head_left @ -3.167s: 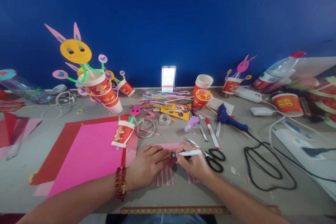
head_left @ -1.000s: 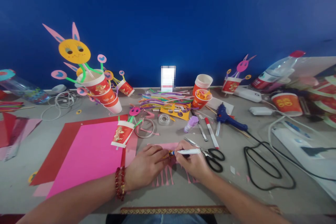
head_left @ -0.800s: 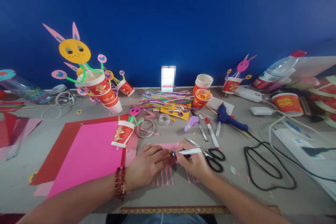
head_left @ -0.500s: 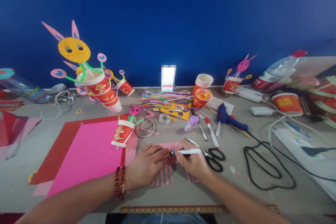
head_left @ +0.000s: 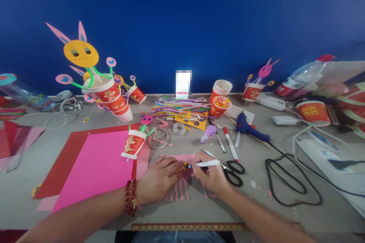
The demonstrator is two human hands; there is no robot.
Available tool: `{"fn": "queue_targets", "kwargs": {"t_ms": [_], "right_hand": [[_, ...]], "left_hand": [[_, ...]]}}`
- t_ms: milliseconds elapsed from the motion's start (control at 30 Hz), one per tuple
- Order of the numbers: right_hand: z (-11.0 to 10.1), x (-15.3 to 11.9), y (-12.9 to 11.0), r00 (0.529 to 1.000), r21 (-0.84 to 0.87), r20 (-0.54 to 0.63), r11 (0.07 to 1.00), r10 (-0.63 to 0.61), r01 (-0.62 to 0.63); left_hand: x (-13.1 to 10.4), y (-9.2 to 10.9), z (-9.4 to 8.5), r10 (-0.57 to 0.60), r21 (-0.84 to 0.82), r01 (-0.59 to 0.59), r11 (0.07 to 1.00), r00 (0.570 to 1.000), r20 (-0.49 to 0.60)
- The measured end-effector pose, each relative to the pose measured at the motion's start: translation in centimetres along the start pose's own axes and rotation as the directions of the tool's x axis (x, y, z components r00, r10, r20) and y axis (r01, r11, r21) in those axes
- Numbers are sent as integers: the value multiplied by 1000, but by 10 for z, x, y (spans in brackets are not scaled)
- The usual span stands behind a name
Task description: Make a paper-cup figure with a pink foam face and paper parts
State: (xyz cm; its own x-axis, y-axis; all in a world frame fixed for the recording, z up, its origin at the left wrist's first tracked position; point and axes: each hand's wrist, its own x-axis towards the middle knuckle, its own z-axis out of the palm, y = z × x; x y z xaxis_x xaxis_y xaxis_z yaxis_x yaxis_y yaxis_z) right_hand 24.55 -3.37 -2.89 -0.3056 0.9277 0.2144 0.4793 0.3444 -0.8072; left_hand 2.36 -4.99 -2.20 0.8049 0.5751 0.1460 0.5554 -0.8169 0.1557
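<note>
My left hand (head_left: 160, 179), wearing a beaded bracelet, presses its fingertips on a small yellow paper piece (head_left: 185, 165), most of it hidden. Pinched in my right hand (head_left: 212, 177) is a white marker (head_left: 209, 163) with a blue tip, which meets the yellow piece or lies right by it. Under both hands lies pink paper (head_left: 185, 157) with narrow strips cut along its near side. Black-handled scissors (head_left: 234, 177) rest just right of my right hand. A red paper cup with a pink paper face (head_left: 134, 144) stands beyond my left hand.
Pink and red sheets (head_left: 99, 171) cover the left. Tape (head_left: 178, 129), a purple glue stick (head_left: 208, 134) and a red-capped marker (head_left: 230, 144) lie ahead. A blue glue gun (head_left: 251, 131) trails a black cable on the right. Tall decorated cups (head_left: 105, 93) stand back left.
The marker's tip has shifted slightly to the right, along with my right hand. My left hand stays in place on the yellow piece.
</note>
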Motion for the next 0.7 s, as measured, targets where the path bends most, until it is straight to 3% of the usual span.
{"fn": "queue_targets", "kwargs": {"t_ms": [700], "right_hand": [[-1, 0, -1, 1000, 27, 14, 1000, -9, 9]], "left_hand": [[1, 0, 0, 1, -10, -1, 1000, 1000, -7]]}}
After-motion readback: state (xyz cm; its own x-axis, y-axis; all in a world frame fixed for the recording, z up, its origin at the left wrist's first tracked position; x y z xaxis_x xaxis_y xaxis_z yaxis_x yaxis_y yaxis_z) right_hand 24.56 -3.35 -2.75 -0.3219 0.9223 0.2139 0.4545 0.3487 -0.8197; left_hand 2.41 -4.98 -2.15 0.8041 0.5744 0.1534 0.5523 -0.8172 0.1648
